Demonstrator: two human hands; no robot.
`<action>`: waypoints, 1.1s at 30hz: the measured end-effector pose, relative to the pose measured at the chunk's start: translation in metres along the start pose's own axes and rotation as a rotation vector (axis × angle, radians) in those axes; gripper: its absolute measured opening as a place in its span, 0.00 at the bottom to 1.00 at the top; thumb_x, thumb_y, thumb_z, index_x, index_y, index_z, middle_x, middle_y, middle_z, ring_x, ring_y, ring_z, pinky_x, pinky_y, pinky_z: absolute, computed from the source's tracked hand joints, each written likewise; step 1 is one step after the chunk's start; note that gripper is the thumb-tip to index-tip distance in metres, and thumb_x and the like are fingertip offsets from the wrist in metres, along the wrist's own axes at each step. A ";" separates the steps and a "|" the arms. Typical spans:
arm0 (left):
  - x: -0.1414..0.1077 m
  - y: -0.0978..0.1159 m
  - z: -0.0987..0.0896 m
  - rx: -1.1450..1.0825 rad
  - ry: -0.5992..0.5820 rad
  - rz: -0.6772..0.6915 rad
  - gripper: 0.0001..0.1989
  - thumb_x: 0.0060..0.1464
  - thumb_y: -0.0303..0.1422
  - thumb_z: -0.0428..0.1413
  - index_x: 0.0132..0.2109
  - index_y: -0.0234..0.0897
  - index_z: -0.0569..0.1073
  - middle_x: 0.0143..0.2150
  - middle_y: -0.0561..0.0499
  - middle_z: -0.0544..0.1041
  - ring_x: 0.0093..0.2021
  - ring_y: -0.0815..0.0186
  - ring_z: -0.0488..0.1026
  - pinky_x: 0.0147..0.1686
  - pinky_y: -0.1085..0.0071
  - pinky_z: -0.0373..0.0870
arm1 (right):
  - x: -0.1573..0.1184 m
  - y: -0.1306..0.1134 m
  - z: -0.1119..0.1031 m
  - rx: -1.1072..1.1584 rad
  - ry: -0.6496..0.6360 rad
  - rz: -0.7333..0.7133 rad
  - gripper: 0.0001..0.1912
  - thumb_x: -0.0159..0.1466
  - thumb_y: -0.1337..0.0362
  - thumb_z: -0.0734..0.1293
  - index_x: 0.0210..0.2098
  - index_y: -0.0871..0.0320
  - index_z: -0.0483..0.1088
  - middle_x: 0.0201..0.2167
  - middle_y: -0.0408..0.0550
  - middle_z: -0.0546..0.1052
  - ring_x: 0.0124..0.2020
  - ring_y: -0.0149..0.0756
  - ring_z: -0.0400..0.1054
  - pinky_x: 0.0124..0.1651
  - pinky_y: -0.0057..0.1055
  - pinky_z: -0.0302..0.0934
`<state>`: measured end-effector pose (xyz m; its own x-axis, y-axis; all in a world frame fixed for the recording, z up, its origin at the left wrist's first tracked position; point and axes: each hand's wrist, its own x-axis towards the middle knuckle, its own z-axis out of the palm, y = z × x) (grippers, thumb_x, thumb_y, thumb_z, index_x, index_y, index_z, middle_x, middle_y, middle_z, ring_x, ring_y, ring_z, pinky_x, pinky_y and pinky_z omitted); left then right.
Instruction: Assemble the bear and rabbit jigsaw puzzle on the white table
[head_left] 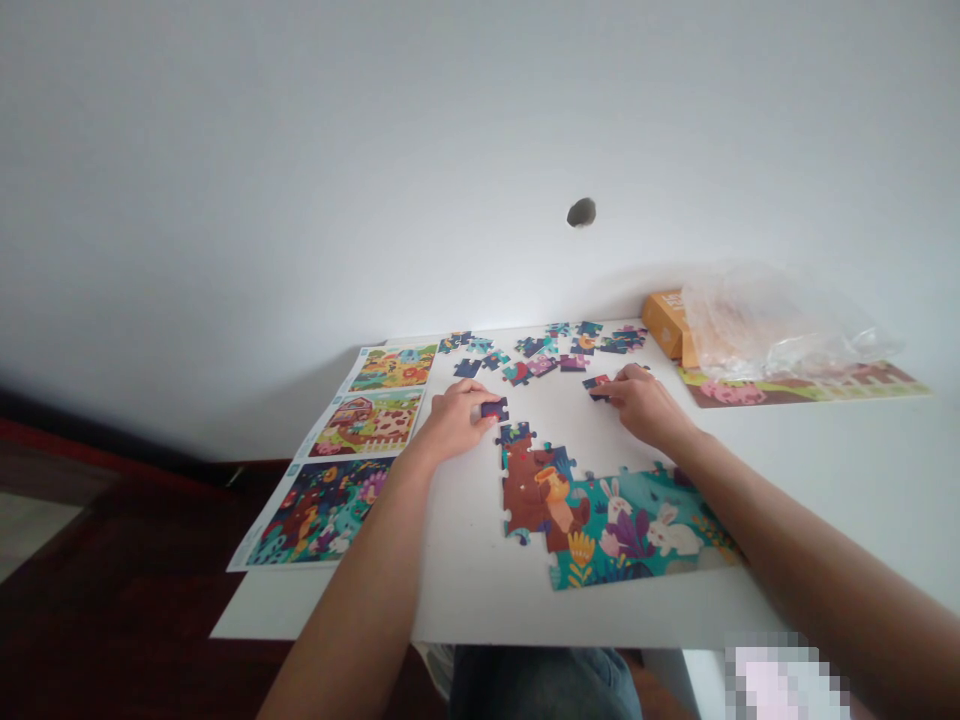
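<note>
My left hand (459,418) pinches a dark blue puzzle piece (493,409) just above the top left corner of a partly joined jigsaw puzzle (600,520). That joined section shows a bear, white rabbits and flowers. Farther right, my right hand (643,402) has its fingers on another puzzle piece (597,385), dark blue with some red, at table height; whether it is lifted I cannot tell. Behind both hands, several loose puzzle pieces (541,366) lie scattered along the back of the table. My right forearm covers the right end of the joined section.
A printed picture sheet (330,450) with three scenes lies on the left of the white table (465,560). At the back right stand an orange box (664,322) and a clear plastic bag (780,320), over a farm picture (735,390). The wall behind has a hole (581,212).
</note>
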<state>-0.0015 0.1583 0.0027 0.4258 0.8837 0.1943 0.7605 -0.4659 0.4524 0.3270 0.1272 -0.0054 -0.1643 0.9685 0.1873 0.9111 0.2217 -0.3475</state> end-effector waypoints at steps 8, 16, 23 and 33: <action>0.006 -0.002 0.011 0.007 0.075 -0.036 0.12 0.57 0.33 0.58 0.48 0.42 0.80 0.49 0.48 0.75 0.53 0.57 0.71 0.57 0.58 0.66 | -0.004 -0.017 -0.006 0.050 0.018 -0.024 0.08 0.61 0.59 0.69 0.37 0.54 0.79 0.41 0.52 0.73 0.42 0.41 0.71 0.49 0.35 0.63; 0.008 0.003 0.010 -0.050 0.138 -0.077 0.19 0.51 0.32 0.62 0.52 0.42 0.77 0.45 0.48 0.73 0.47 0.60 0.73 0.53 0.62 0.70 | -0.003 -0.017 -0.005 0.032 0.010 0.020 0.13 0.62 0.64 0.69 0.46 0.58 0.74 0.45 0.55 0.74 0.48 0.43 0.70 0.54 0.36 0.61; 0.010 0.007 0.011 -0.246 0.238 -0.062 0.17 0.52 0.27 0.58 0.50 0.39 0.78 0.44 0.48 0.75 0.36 0.67 0.73 0.40 0.70 0.73 | -0.002 -0.011 -0.002 0.026 -0.008 0.032 0.19 0.61 0.63 0.68 0.51 0.60 0.69 0.44 0.57 0.74 0.48 0.47 0.68 0.53 0.40 0.60; 0.008 0.010 0.011 -0.381 0.268 -0.092 0.16 0.56 0.29 0.53 0.51 0.39 0.77 0.46 0.49 0.80 0.39 0.66 0.76 0.41 0.70 0.73 | -0.011 -0.042 -0.006 0.522 0.088 0.001 0.16 0.61 0.62 0.68 0.48 0.54 0.68 0.34 0.45 0.74 0.32 0.35 0.70 0.39 0.33 0.66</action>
<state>0.0149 0.1607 -0.0003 0.1852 0.9244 0.3333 0.5342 -0.3794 0.7554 0.2926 0.1067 0.0124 -0.1103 0.9606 0.2550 0.5979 0.2691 -0.7550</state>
